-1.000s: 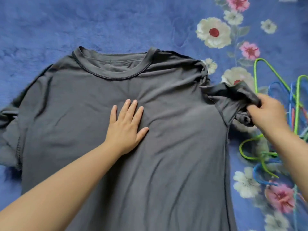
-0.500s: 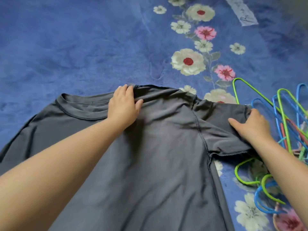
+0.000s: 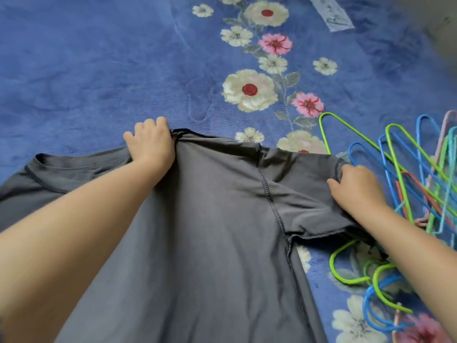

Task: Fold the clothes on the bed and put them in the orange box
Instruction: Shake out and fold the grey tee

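Note:
A dark grey T-shirt (image 3: 210, 243) lies spread on the blue flowered bed cover (image 3: 86, 70), its neck opening at the left. My left hand (image 3: 150, 142) grips the shirt's top edge beside the collar, fingers curled over the fabric. My right hand (image 3: 356, 186) pinches the end of the right sleeve, which is pulled out flat to the right. The orange box is out of view.
A heap of wire hangers (image 3: 408, 181) in green, blue, pink and orange lies on the bed at the right, partly under the sleeve and my right arm. A pale printed label (image 3: 331, 13) lies on the cover at the top.
My left hand slid from the chest up to the shoulder edge and closed on it. My right hand spread the bunched sleeve out flat and now pinches its end.

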Demonstrator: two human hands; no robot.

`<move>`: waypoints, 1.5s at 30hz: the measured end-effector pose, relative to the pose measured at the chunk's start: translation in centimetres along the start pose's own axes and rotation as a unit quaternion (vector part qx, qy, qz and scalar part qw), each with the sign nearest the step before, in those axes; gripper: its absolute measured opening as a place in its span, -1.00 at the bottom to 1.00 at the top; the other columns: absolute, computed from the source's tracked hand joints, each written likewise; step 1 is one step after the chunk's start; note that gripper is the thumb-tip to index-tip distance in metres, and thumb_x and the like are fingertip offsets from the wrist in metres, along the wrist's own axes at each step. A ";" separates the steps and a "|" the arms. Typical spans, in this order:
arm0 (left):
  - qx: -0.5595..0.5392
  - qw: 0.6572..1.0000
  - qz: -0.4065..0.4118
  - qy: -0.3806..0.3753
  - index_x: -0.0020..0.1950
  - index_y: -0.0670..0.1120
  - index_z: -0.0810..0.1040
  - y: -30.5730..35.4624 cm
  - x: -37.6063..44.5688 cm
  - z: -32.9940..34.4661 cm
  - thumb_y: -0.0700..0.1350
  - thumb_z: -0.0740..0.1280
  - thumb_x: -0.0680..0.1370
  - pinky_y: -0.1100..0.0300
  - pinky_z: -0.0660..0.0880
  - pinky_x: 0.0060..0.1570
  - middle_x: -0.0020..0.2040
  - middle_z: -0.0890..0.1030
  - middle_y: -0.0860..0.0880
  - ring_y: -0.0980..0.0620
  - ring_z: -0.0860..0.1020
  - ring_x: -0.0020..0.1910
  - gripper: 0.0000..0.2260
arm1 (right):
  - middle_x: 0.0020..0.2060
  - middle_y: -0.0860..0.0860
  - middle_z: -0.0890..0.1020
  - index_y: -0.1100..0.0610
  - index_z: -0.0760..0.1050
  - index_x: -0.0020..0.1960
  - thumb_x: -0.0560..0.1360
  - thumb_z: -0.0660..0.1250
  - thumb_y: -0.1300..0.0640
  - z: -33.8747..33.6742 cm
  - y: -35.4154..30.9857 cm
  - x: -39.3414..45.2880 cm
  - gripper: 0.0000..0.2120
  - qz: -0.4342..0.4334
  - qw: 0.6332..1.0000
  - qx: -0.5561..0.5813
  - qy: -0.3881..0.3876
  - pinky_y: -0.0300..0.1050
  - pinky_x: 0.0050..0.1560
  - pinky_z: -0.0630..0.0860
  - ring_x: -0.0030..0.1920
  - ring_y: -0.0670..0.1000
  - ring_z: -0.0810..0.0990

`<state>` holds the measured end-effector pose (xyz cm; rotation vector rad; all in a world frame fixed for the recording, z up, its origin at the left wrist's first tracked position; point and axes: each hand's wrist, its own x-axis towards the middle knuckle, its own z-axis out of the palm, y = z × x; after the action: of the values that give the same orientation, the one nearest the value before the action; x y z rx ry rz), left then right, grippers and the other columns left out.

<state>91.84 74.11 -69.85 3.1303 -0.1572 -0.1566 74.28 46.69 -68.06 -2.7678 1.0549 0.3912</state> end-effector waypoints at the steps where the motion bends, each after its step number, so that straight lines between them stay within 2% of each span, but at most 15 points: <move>1: 0.004 1.000 0.006 0.017 0.25 -0.17 0.33 0.3 -0.4 0.2 -0.29 0.15 0.54 -0.06 0.20 0.24 0.26 0.36 -0.23 -0.20 0.29 0.27 -0.72 | 0.09 0.40 0.49 0.39 0.48 -0.02 0.55 0.25 0.15 0.1 0.2 0.0 -0.74 -0.008 1.000 0.020 0.011 0.05 0.11 0.32 0.20 0.32 0.41; 4: -0.014 0.993 0.092 0.075 0.37 -0.14 0.25 1.4 -1.7 0.0 -0.34 0.17 0.43 -0.14 -0.06 0.40 0.43 0.18 -0.22 -0.18 0.12 0.42 -0.49 | -0.17 0.41 0.53 0.26 0.29 -0.39 0.54 0.16 0.10 -0.1 1.3 -0.6 -0.63 -0.035 0.991 0.090 0.089 -0.03 -0.25 0.07 -0.05 0.35 0.49; 7: -0.143 0.925 0.288 0.203 0.14 -0.20 0.44 3.1 -3.2 -0.6 -0.28 0.13 0.35 -0.03 0.25 0.19 0.14 0.49 -0.30 -0.17 0.38 0.14 -0.63 | -0.30 0.41 0.49 0.31 0.36 -0.32 0.39 0.04 0.04 -1.2 2.1 -1.3 -0.66 -0.045 0.976 0.149 0.152 -0.07 -0.28 -0.08 -0.21 0.34 0.46; 9: -0.209 0.885 0.377 0.178 -0.08 -0.23 0.52 4.2 -5.4 -0.6 -0.25 0.13 0.39 0.04 0.39 -0.11 -0.12 0.57 -0.25 -0.14 0.44 -0.13 -0.79 | -0.33 0.38 0.44 0.25 0.30 -0.26 0.42 0.01 0.04 -2.1 2.0 -1.7 -0.72 -0.042 0.966 0.184 0.178 -0.06 -0.28 -0.05 -0.25 0.33 0.41; 11: -0.171 0.888 0.414 0.102 -0.07 -0.18 0.58 4.4 -7.6 0.8 -0.13 0.16 0.44 0.08 0.52 -0.17 -0.11 0.61 -0.17 -0.15 0.56 -0.15 -0.76 | -0.27 0.44 0.46 0.31 0.35 -0.15 0.45 -0.02 0.05 -2.6 1.4 -2.2 -0.67 -0.065 0.967 0.166 0.179 -0.03 -0.26 0.03 -0.21 0.39 0.45; 15: 0.002 0.922 0.386 -0.013 0.16 -0.05 0.61 4.2 -9.3 3.3 0.12 0.08 0.43 -0.17 0.51 -0.01 0.13 0.62 -0.11 -0.15 0.60 0.10 -0.52 | -0.14 0.46 0.51 0.37 0.36 0.04 0.61 0.04 0.12 -3.9 0.6 -2.9 -0.70 -0.067 0.968 0.193 0.149 0.02 -0.25 0.11 -0.07 0.43 0.47; 19: -0.112 0.923 0.368 0.019 0.14 -0.16 0.59 3.2 -10.0 2.0 0.04 0.12 0.43 -0.11 0.50 0.06 0.13 0.61 -0.17 -0.19 0.58 0.12 -0.55 | -0.08 0.44 0.52 0.40 0.38 0.05 0.60 0.10 0.19 -7.9 -1.6 -3.6 -0.75 -0.096 0.960 0.200 0.171 -0.05 -0.27 -0.03 -0.03 0.39 0.47; 22: -0.329 0.922 0.198 0.051 0.15 -0.27 0.54 -0.2 -11.3 0.6 -0.05 0.17 0.49 0.14 0.32 0.17 0.11 0.58 -0.22 -0.13 0.50 0.13 -0.62 | -0.01 0.36 0.58 0.36 0.44 0.13 0.55 0.21 0.24 -9.8 -6.7 -6.5 -0.78 -0.169 0.943 0.240 0.155 0.01 -0.13 0.18 0.02 0.34 0.52; 25: -0.488 0.868 -0.064 0.069 0.16 -0.21 0.48 -4.5 -12.9 -0.6 -0.12 0.16 0.55 0.20 0.33 0.04 0.05 0.55 -0.11 -0.04 0.48 0.02 -0.73 | 0.15 0.17 0.56 0.18 0.35 0.33 0.52 0.28 0.18 -8.1 -11.9 -10.7 -0.60 -0.273 0.919 0.279 -0.052 -0.11 0.06 0.38 0.00 0.22 0.59; 28: -0.501 0.847 -0.170 0.059 0.13 -0.16 0.44 -8.9 -14.2 -0.8 -0.23 0.14 0.61 0.18 0.33 0.00 -0.01 0.55 -0.08 -0.02 0.48 -0.02 -0.86 | 0.16 0.16 0.51 0.10 0.31 0.37 0.55 0.24 0.17 -4.8 -13.5 -12.9 -0.60 -0.249 0.855 0.352 -0.290 -0.06 -0.03 0.59 -0.04 0.13 0.63; 30: -0.516 0.838 -0.177 0.032 0.08 -0.11 0.42 -10.7 -14.8 -0.8 -0.22 0.14 0.61 0.14 0.38 0.02 -0.10 0.56 -0.07 -0.06 0.52 -0.05 -0.90 | -0.01 0.18 0.57 0.21 0.50 0.16 0.55 0.20 0.16 -2.7 -12.3 -12.2 -0.76 -0.241 0.877 0.342 -0.237 -0.04 -0.07 0.59 -0.09 0.10 0.63; 34: -0.515 0.844 -0.145 -0.045 0.13 -0.12 0.43 -10.4 -14.2 -0.9 -0.14 0.24 0.58 0.04 0.44 -0.02 -0.20 0.55 0.02 -0.07 0.54 -0.14 -0.85 | -0.15 0.22 0.66 0.33 0.60 -0.10 0.40 0.18 0.12 0.8 -8.8 -9.7 -0.68 -0.328 0.929 0.168 0.009 -0.17 -0.03 0.42 -0.13 0.20 0.66; 38: -0.390 0.910 -0.075 -0.118 0.36 -0.11 0.33 -6.8 -13.4 -0.6 0.00 0.36 0.50 0.15 0.39 -0.02 0.08 0.49 -0.08 -0.06 0.50 -0.03 -0.52 | 0.26 0.24 0.48 0.23 0.44 0.25 0.52 0.00 -0.18 5.3 -6.4 -10.3 -0.43 -0.400 0.913 -0.071 0.032 0.18 0.13 0.46 0.33 0.25 0.35; 42: -0.164 0.976 0.140 -0.030 0.24 -0.10 0.54 -4.2 -16.5 2.0 0.21 0.22 0.39 -0.10 0.47 0.09 0.25 0.49 -0.26 -0.20 0.40 0.22 -0.45 | 0.51 0.13 -0.02 0.13 0.11 0.45 0.52 -0.30 -0.32 7.8 -4.2 -10.6 -0.29 -0.417 0.900 -0.126 0.019 -0.01 0.41 -0.08 0.51 0.03 -0.21; 45: -0.082 0.982 0.167 -0.034 0.23 -0.08 0.57 -3.4 -18.9 4.4 0.21 0.07 0.42 -0.10 0.14 0.30 0.30 0.50 -0.17 -0.15 0.43 0.30 -0.43 | 0.52 0.12 -0.10 0.16 0.14 0.42 0.54 -0.29 -0.31 7.6 -3.0 -10.8 -0.29 -0.405 0.903 -0.143 -0.007 -0.05 0.41 -0.13 0.50 -0.01 -0.24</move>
<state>73.02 79.42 -72.34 2.8822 -0.6305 -0.2578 67.11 57.51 -71.99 -3.1143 -0.2384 0.4538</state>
